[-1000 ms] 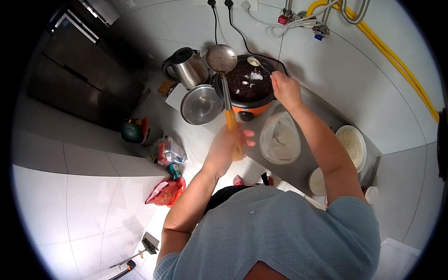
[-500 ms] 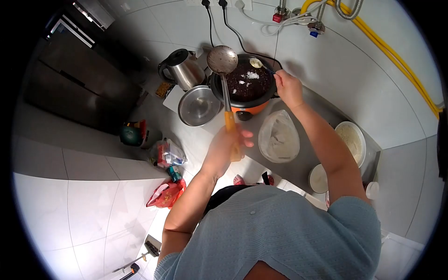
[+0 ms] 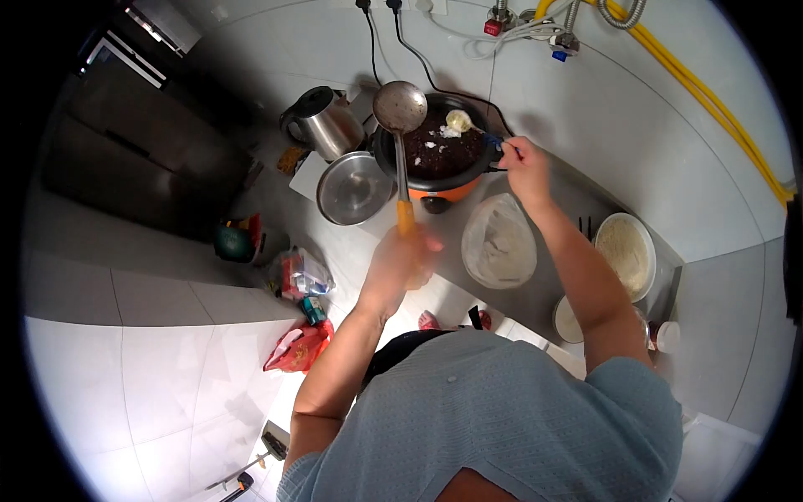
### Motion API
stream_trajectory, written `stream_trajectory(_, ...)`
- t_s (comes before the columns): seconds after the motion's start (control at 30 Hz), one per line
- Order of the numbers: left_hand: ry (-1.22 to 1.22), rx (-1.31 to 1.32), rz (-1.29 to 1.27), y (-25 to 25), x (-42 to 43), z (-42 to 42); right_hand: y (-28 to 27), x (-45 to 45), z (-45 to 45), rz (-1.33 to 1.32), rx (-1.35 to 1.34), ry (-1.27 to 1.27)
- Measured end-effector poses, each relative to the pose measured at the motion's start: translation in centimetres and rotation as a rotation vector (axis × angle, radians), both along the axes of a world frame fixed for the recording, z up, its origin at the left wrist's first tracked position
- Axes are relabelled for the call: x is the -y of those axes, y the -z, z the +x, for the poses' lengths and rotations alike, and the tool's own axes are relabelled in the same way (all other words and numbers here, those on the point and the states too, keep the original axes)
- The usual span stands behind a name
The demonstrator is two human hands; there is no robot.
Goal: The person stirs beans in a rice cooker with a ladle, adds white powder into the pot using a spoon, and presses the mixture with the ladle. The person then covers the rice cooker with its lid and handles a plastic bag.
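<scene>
My left hand (image 3: 401,263), blurred, is closed around the yellow handle of a metal ladle (image 3: 401,109), whose bowl is raised at the left rim of an electric pot (image 3: 443,186) with an orange base. Dark food (image 3: 443,155) fills the pot, and small white patches lie on it. My right hand (image 3: 525,171) is closed on a small spoon (image 3: 458,121) with a blue handle. Pale white stuff is on the spoon's bowl, which is over the food at the far right of the pot. Nearest my right forearm lies a clear plastic bag (image 3: 499,243) of white powder.
A steel kettle (image 3: 328,125) and a round metal lid or pan (image 3: 355,188) stand left of the pot. At the right are a white bowl of pale grains (image 3: 626,255), another container (image 3: 569,320) and a jar (image 3: 667,336). Black cords (image 3: 411,50) run down the wall behind.
My right hand has shifted slightly right and down, and the small spoon has turned over the food. White stuff now shows beside its bowl. My left hand and the ladle have moved little.
</scene>
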State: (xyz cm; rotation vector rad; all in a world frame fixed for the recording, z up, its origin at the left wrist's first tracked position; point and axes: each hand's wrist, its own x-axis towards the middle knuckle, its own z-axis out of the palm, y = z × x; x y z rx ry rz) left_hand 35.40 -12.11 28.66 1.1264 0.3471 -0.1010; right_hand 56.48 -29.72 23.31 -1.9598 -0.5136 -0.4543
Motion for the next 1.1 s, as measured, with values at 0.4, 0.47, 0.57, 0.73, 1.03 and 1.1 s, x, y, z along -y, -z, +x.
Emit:
stream_trajectory(0.4, 0.001, -0.008, 0.03, 1.2, -1.0, -0.2, 2.5, 13.3, -8.5, 0.485, -0.81, -0.017)
stream_trajectory(0.47, -0.02, -0.042, 0.166, 1.0, -0.7, 0.2, 3.4, 14.2, -10.3, 0.335, -0.86, 0.046)
stream_trajectory(0.57, -0.032, -0.036, 0.348, 1.5, -0.8, 0.5, 6.0, 14.7, -12.1, 0.327, -0.957, 0.097)
stream_trajectory(0.73, -0.027, 0.028, 0.51, 2.2, -1.2, 0.8, 10.9, 14.0, -13.3, 0.331, -0.95, 0.118)
stream_trajectory(1.03, -0.031, -0.004, 0.524, 2.9, -0.9, 0.6, 13.3, 11.7, -13.3, 0.009, -0.826, 0.115)
stream_trajectory(1.1, -0.028, -0.026, 0.543, 2.9, -0.8, 0.6, 12.5, 11.6, -13.5, -0.122, -0.8, 0.12)
